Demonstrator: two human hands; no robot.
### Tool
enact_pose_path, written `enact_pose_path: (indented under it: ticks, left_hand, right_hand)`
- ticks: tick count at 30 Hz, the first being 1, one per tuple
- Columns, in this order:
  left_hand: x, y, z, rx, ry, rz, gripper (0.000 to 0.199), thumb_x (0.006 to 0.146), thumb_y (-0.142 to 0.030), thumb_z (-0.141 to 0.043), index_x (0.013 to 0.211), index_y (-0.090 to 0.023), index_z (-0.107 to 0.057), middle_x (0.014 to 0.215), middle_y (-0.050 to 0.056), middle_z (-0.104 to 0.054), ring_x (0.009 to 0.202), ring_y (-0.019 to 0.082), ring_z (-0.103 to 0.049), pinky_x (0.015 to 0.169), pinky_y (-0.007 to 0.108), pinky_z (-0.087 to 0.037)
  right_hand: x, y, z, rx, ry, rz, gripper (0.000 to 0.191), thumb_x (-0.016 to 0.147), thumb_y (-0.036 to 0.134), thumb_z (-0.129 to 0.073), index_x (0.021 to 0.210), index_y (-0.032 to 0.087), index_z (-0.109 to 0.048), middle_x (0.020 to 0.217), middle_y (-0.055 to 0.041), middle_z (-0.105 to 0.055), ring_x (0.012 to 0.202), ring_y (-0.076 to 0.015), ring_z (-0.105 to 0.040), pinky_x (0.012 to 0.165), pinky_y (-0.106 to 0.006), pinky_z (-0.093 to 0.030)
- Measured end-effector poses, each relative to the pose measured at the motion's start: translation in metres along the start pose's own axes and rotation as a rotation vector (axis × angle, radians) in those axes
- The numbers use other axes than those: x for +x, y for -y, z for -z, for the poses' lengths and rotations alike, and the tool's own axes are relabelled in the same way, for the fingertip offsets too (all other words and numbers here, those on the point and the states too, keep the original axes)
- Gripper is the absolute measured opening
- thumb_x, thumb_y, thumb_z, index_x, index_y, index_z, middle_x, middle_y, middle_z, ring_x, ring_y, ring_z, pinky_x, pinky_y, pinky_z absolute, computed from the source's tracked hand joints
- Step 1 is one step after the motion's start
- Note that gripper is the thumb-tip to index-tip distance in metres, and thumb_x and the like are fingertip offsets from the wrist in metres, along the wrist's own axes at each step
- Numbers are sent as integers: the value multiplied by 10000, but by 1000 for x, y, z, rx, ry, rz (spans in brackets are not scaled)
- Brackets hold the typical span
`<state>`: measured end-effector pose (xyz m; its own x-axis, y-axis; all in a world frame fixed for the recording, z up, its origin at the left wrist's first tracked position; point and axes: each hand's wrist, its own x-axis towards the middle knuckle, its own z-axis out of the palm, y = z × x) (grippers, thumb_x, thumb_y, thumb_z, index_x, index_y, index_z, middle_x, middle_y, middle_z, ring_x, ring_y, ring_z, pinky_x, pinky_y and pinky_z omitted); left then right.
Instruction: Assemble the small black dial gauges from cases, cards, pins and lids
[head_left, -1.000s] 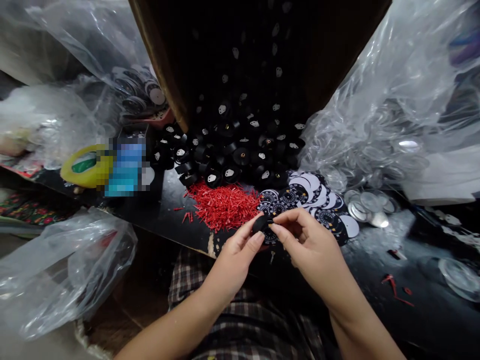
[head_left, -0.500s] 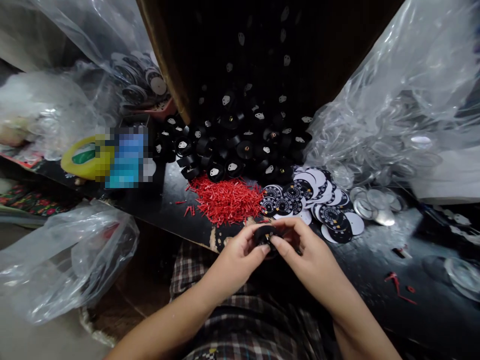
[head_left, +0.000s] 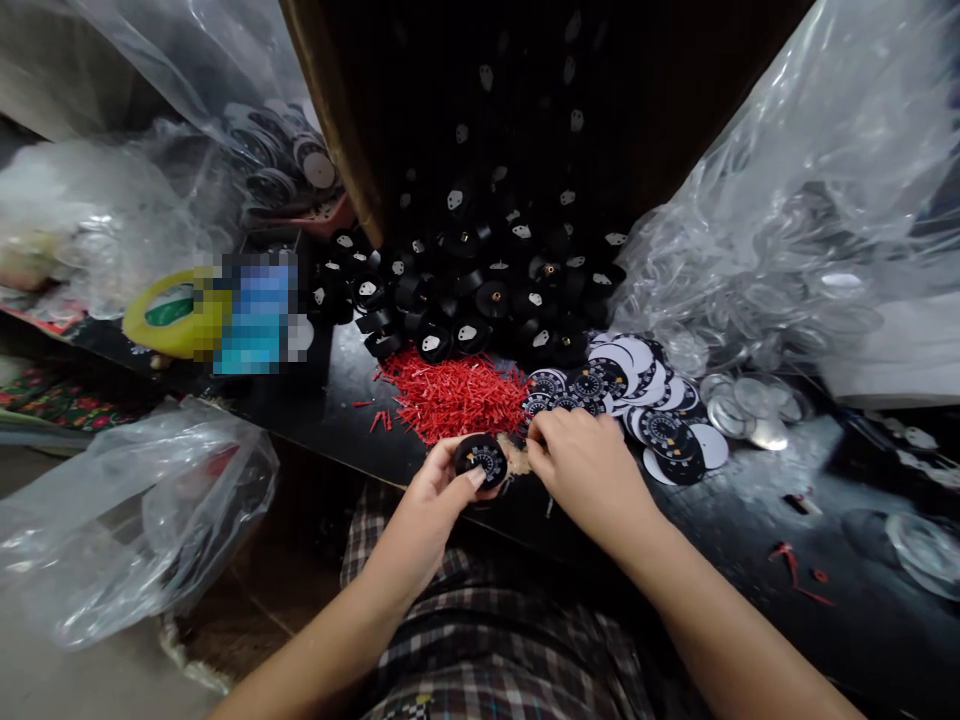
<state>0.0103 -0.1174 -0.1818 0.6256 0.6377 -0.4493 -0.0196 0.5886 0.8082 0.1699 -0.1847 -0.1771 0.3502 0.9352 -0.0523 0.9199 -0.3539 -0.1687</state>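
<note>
My left hand (head_left: 435, 495) grips a round black gauge housing (head_left: 481, 460), its thumb across the front. A black dial face with white markings and an orange mark shows inside the housing. To the right, my right hand (head_left: 589, 465) is at the table edge with its fingers bent together, apart from the housing. What its fingertips hold, if anything, is hidden. Just beyond the left hand lies a heap of small red pointers (head_left: 457, 395). A pile of black and white dial discs (head_left: 664, 425) spreads beyond and right of my right hand.
Several black housings (head_left: 491, 300) are heaped at the back. Clear round lenses (head_left: 757, 405) and a plastic bag (head_left: 750, 260) lie to the right. Loose red pieces (head_left: 795, 575) rest at the right front. A yellow tape roll (head_left: 176, 315) sits at the left.
The housing has moved left in my left hand and turned, so a dial face now shows in it. My right hand has let go of it and moved apart, towards the dial pile.
</note>
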Motion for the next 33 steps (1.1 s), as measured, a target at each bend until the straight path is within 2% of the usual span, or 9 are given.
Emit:
enact_pose_path:
  ticks: [4,6,9,13,18,24,28,33]
  left_hand:
    - [3,2,-16,-197,1,-16,273,818,-244,-651,1074,-190,-576,1073,49,-684,1071,202,-611,990,352,-429]
    - [5,2,-22,-229,9,-23,265,823,-243,-647,1073,-184,-580,1073,54,-690,1086,206,-610,1003,357,-426]
    - [6,0,-26,-244,17,-32,217,846,-246,-623,1049,-176,-595,1052,62,-702,1078,207,-622,999,362,-440]
    - [5,-5,-25,-256,53,-23,182,865,-229,-599,1039,-173,-595,1054,64,-705,1074,199,-630,1009,359,-440]
    - [11,-5,-28,-200,5,-82,352,872,-218,-590,1210,-270,-505,1086,10,-693,1053,173,-632,990,352,-447]
    - [15,8,-37,-55,169,-109,231,879,-212,-572,1107,-246,-563,1168,-6,-640,1142,160,-553,1012,303,-416]
    - [12,6,-36,77,181,-157,248,880,-216,-570,1127,-221,-544,1174,8,-632,1133,150,-551,1028,288,-391]
    - [8,-1,-35,170,175,-183,244,854,-208,-586,1094,-209,-544,1101,17,-663,1066,153,-591,962,271,-431]
  right_hand:
    - [-7,2,0,275,-29,9,116,855,209,-586,741,193,-572,729,-5,-614,751,-208,-556,698,-341,-333]
    - [-13,1,1,382,-87,26,61,855,215,-588,799,194,-578,771,-6,-613,773,-200,-545,712,-329,-339]
    - [-22,-2,3,417,-160,56,61,880,237,-560,858,184,-581,832,-30,-606,809,-203,-524,731,-334,-339]
    - [-29,-4,10,460,-184,87,185,938,256,-496,785,188,-574,789,-33,-588,773,-187,-491,734,-343,-336]
    - [-34,4,21,746,-173,82,155,954,260,-482,847,207,-582,827,-28,-593,805,-174,-521,741,-321,-386]
    - [-35,6,22,685,-187,9,169,953,245,-455,834,200,-566,786,-21,-546,747,-162,-509,711,-310,-381]
    - [-37,4,22,685,-165,-15,180,948,249,-457,801,200,-549,768,-15,-533,712,-154,-498,655,-288,-379]
    - [-41,5,26,751,-156,-31,171,947,234,-454,804,202,-542,771,-16,-526,692,-144,-493,616,-264,-387]
